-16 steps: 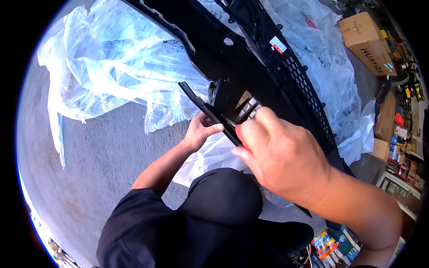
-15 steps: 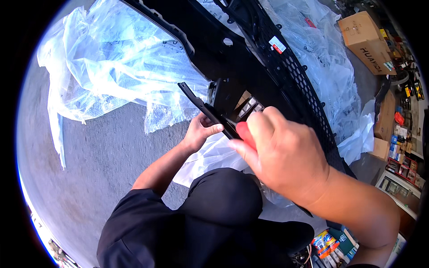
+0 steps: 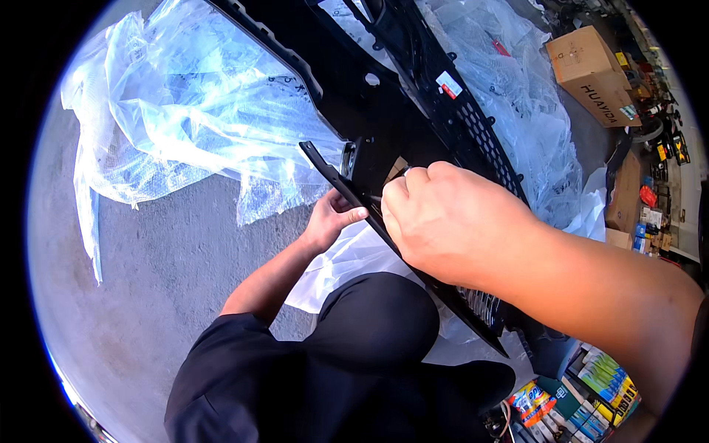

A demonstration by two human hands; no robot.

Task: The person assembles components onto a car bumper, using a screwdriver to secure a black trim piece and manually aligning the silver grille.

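A large black car bumper [image 3: 347, 81] lies with its inner side toward me, its hexagon-mesh grille [image 3: 484, 140] on the right. My left hand [image 3: 330, 223] pinches the narrow near edge strip [image 3: 329, 171] of the bumper, thumb on top and fingers tucked behind. Just right of it, my right hand [image 3: 461, 221] is closed in a fist over the same edge. A thin shaft shows between that fist and the strip; it belongs to a red-handled screwdriver, whose handle the fingers now hide. Where its tip meets the strip is too small to make out.
Crumpled clear plastic wrap [image 3: 199, 103] spreads under and left of the bumper, with more sheeting [image 3: 509, 88] beyond the grille. Cardboard boxes [image 3: 591, 74] stand at the far right. A colourful packet [image 3: 532, 402] and stacked goods lie at the lower right. The floor is grey [image 3: 185, 251].
My right hand has turned over, knuckles rolling up and left, and the red handle has gone out of sight. The right forearm swung up and outward. My left hand keeps its place.
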